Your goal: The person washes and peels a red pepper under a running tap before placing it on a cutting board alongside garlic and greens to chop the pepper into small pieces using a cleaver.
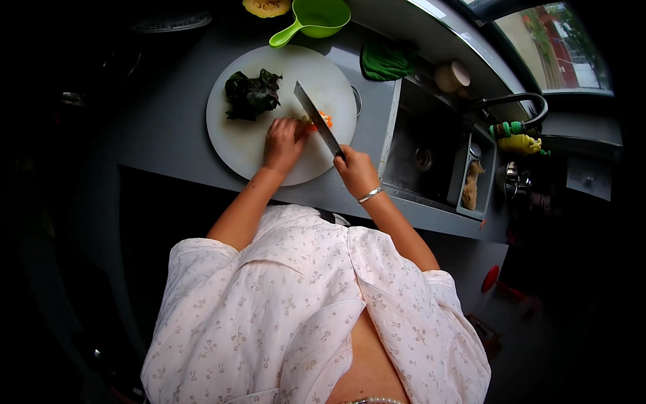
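A round white cutting board (235,145) lies on the grey counter. My right hand (358,172) is wrapped round the handle of a kitchen knife (315,116), whose broad blade points away from me over the board. Left of the blade, my left hand (284,143) presses its bunched fingertips on an orange-red vegetable, mostly hidden by the fingers. Small chopped orange and pale pieces (326,119) lie against the blade's right side. A bunch of dark leafy greens (252,94) rests on the upper left of the board, apart from both hands.
A green long-handled scoop (321,17) stands behind the board, beside a cut yellow squash (267,7). To the right are a green cloth (388,60), a dark sink (420,128) with a black faucet (528,101), and a grey caddy (476,178) holding a brown scrubber.
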Action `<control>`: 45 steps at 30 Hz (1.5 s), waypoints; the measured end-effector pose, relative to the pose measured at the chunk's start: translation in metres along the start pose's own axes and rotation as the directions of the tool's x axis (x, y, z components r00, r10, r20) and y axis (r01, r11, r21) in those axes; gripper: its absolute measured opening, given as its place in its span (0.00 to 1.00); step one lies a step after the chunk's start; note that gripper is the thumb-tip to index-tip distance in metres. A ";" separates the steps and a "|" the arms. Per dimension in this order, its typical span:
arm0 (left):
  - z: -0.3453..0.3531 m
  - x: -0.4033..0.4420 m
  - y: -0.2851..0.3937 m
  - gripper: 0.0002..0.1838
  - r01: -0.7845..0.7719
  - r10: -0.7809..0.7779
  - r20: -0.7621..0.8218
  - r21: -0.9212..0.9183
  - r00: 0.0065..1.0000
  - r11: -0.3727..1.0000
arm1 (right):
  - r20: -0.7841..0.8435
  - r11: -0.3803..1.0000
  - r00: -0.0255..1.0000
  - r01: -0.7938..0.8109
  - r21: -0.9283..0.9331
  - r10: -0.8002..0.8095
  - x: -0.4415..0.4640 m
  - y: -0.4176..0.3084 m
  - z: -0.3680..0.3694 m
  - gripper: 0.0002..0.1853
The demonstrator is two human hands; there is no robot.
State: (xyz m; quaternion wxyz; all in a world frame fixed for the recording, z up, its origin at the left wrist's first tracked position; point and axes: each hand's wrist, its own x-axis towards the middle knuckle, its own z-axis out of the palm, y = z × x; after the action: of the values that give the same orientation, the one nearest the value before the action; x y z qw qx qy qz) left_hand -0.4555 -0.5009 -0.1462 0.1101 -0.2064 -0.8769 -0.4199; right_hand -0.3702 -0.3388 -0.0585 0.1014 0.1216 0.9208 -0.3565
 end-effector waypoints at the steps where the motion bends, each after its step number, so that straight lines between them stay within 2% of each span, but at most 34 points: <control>1: 0.002 0.000 -0.003 0.10 -0.011 0.011 0.002 -0.010 1.000 1.000 | -0.008 1.000 1.000 -0.022 -0.016 0.022 0.000 -0.001 0.002 0.11; 5: 0.002 0.001 -0.010 0.09 -0.034 0.034 0.025 -0.006 0.999 0.999 | 0.019 0.992 0.998 -0.061 -0.109 0.063 0.004 -0.010 0.006 0.11; 9: 0.005 0.003 -0.013 0.08 -0.048 0.048 0.014 -0.034 0.999 0.998 | -0.012 0.992 0.997 -0.073 -0.101 0.072 0.013 0.001 0.021 0.10; 12: 0.001 0.002 -0.013 0.09 -0.046 0.046 0.041 -0.008 0.998 0.999 | -0.111 0.998 0.994 -0.003 -0.063 -0.004 0.015 0.006 0.028 0.10; 14: 0.001 0.001 -0.012 0.09 -0.055 0.056 0.045 -0.027 0.997 0.998 | -0.077 0.989 0.996 -0.023 0.146 0.035 0.013 0.011 0.023 0.10; 18: -0.002 0.002 -0.007 0.10 -0.040 0.040 -0.002 -0.097 0.999 0.995 | -0.035 0.986 0.995 -0.091 0.143 0.097 0.000 -0.005 0.008 0.11; 21: 0.000 0.004 -0.009 0.10 -0.052 0.051 -0.015 -0.122 0.999 0.991 | -0.063 0.992 0.995 -0.063 0.109 0.071 -0.004 -0.007 0.007 0.11; 23: 0.005 0.006 -0.013 0.08 -0.046 0.046 0.002 -0.096 0.999 0.994 | -0.044 1.000 0.999 -0.029 0.009 0.029 -0.003 -0.006 0.009 0.11; 30: 0.008 0.007 -0.018 0.05 -0.013 0.016 0.036 -0.081 0.999 0.997 | -0.014 0.999 0.999 -0.033 -0.038 0.033 0.007 -0.007 0.015 0.11; 33: 0.008 0.008 -0.017 0.04 -0.031 0.034 0.046 -0.075 0.998 0.997 | -0.006 0.992 0.996 -0.089 -0.084 0.089 0.013 -0.007 0.025 0.11; 36: 0.007 0.008 -0.017 0.04 -0.021 0.024 0.055 -0.051 0.998 0.998 | -0.078 0.996 0.994 -0.080 -0.047 0.077 0.017 -0.009 0.030 0.12; 38: 0.008 0.008 -0.018 0.05 -0.039 0.041 0.044 -0.054 0.998 0.998 | -0.052 0.992 0.994 -0.094 0.086 0.099 0.019 -0.004 0.028 0.13; 41: 0.010 0.009 -0.019 0.05 -0.082 0.081 -0.016 -0.063 0.997 0.995 | -0.069 0.993 0.995 -0.063 0.098 0.070 0.012 -0.005 0.018 0.13; 45: 0.009 0.006 -0.020 0.05 -0.048 0.052 0.042 -0.090 0.998 0.995 | -0.055 0.985 0.993 -0.097 0.141 0.106 0.002 -0.013 0.009 0.12</control>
State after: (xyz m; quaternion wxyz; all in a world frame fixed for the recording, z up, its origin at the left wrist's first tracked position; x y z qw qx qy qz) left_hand -0.4703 -0.5037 -0.1638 0.0920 -0.2424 -0.8540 -0.4510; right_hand -0.3747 -0.3538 -0.0573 0.0821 0.1863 0.8891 -0.4100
